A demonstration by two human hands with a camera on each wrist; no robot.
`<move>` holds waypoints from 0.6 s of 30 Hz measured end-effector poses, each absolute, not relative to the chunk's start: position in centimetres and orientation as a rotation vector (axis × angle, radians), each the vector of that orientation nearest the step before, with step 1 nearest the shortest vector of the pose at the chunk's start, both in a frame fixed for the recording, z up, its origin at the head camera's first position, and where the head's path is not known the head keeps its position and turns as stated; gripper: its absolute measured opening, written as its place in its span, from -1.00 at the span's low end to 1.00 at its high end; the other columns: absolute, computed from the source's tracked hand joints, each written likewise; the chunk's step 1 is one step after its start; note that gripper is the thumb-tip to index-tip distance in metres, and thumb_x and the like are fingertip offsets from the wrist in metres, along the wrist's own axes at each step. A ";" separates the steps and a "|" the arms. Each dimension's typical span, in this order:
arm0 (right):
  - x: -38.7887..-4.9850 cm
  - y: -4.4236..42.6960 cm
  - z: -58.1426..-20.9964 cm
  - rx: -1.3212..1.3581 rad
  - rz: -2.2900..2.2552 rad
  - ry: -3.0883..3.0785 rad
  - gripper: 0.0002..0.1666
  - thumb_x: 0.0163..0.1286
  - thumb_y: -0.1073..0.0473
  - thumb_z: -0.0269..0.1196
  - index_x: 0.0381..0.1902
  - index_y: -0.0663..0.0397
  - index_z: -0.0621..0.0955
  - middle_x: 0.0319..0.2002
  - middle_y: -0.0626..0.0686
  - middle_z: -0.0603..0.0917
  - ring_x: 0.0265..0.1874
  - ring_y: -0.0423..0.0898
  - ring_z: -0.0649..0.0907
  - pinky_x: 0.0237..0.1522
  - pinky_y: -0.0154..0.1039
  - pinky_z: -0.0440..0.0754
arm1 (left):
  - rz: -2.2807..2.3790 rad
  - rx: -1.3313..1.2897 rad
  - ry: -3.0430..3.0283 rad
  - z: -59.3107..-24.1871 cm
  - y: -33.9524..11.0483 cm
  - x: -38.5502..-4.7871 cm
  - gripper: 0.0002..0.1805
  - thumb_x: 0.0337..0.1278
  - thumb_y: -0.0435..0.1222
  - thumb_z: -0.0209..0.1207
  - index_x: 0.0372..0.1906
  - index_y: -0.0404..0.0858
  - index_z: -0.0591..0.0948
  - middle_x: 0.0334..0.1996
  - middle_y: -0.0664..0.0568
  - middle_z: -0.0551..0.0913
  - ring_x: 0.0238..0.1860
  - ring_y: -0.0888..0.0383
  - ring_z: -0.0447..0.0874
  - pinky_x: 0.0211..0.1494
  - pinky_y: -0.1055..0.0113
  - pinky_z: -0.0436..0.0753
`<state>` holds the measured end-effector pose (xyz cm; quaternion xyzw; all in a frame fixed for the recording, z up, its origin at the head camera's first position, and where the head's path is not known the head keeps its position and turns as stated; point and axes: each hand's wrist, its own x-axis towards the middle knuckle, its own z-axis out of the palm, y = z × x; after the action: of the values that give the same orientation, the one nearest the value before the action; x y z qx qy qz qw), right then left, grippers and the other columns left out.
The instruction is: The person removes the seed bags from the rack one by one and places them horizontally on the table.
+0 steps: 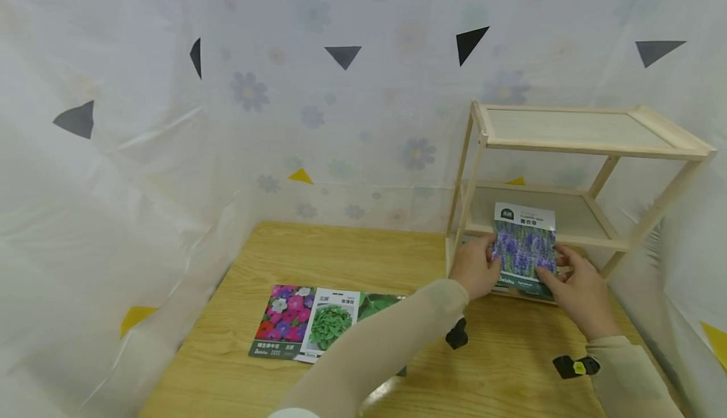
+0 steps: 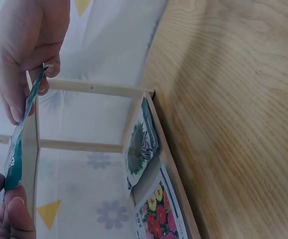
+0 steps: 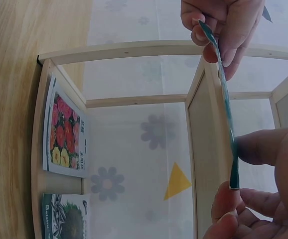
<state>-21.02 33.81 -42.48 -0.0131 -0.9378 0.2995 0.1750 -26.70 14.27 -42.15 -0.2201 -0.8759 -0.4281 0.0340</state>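
A seed packet with purple lavender-like flowers is held upright, leaning slightly back, at the front of the wooden shelf's middle level. My left hand pinches its left edge between thumb and fingers. On the opposite edge, my right hand grips it the same way. Both wrist views show the packet edge-on. Below it, on the bottom shelf, lie a packet with red and yellow flowers at left and a sunflower packet at right; the head view mostly hides these two.
The light wooden shelf stands at the table's back right. On the wooden table, a petunia packet, a green-leaf packet and another leafy packet overlap in a row, the last partly hidden by my left forearm. Patterned sheeting encloses the table.
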 end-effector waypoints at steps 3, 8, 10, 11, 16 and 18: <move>-21.0 33.9 -42.6 -0.030 0.850 -2.652 -0.18 0.40 -0.10 0.17 0.42 0.28 0.24 -0.04 0.28 0.49 -0.42 -0.11 0.49 -0.58 -0.23 0.43 | -1.340 -0.681 -2.697 -42.4 14.0 -26.5 -0.52 0.33 -0.22 0.14 0.33 -0.11 0.43 -0.47 0.25 0.39 -0.57 0.35 0.34 -0.48 0.50 0.39; -20.8 33.9 -42.7 -0.023 0.846 -2.654 -0.16 0.40 -0.11 0.18 0.44 0.24 0.22 -0.05 0.24 0.49 -0.43 -0.17 0.46 -0.59 -0.26 0.42 | -1.352 -0.722 -2.666 -42.8 13.5 -26.1 -0.53 0.30 -0.26 0.17 0.29 -0.16 0.46 -0.47 0.25 0.42 -0.54 0.37 0.38 -0.44 0.54 0.42; -20.7 33.9 -42.8 -0.027 0.850 -2.662 -0.15 0.39 -0.11 0.18 0.45 0.22 0.21 -0.04 0.25 0.49 -0.41 -0.16 0.47 -0.59 -0.26 0.44 | -1.346 -0.736 -2.655 -43.1 13.4 -26.0 -0.53 0.29 -0.26 0.17 0.29 -0.17 0.46 -0.47 0.26 0.42 -0.52 0.39 0.38 -0.42 0.56 0.43; -20.6 33.9 -42.8 -0.028 0.856 -2.668 -0.14 0.39 -0.12 0.18 0.46 0.21 0.19 -0.03 0.26 0.48 -0.40 -0.14 0.47 -0.60 -0.26 0.44 | -1.349 -0.739 -2.652 -43.2 13.3 -25.9 -0.52 0.29 -0.26 0.17 0.29 -0.17 0.46 -0.46 0.27 0.42 -0.52 0.40 0.38 -0.42 0.57 0.43; -20.5 33.6 -43.0 -0.023 0.860 -2.684 -0.12 0.39 -0.13 0.18 0.46 0.25 0.17 -0.01 0.29 0.48 -0.35 -0.03 0.52 -0.62 -0.26 0.46 | -1.387 -0.745 -2.650 -44.0 13.0 -25.5 -0.52 0.29 -0.27 0.18 0.30 -0.16 0.46 -0.42 0.28 0.43 -0.50 0.42 0.40 -0.40 0.59 0.45; -20.5 33.5 -43.1 -0.011 0.869 -2.686 -0.11 0.39 -0.13 0.18 0.46 0.27 0.17 -0.01 0.28 0.47 -0.34 -0.01 0.52 -0.63 -0.26 0.46 | -1.401 -0.748 -2.650 -44.3 12.8 -25.3 -0.52 0.29 -0.28 0.18 0.30 -0.16 0.46 -0.39 0.28 0.44 -0.48 0.44 0.41 -0.39 0.59 0.47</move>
<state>-20.47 33.48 -43.11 -0.0038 -0.9394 0.3038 0.1588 -25.33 12.77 -44.28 -0.2422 -0.8574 -0.4534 0.0261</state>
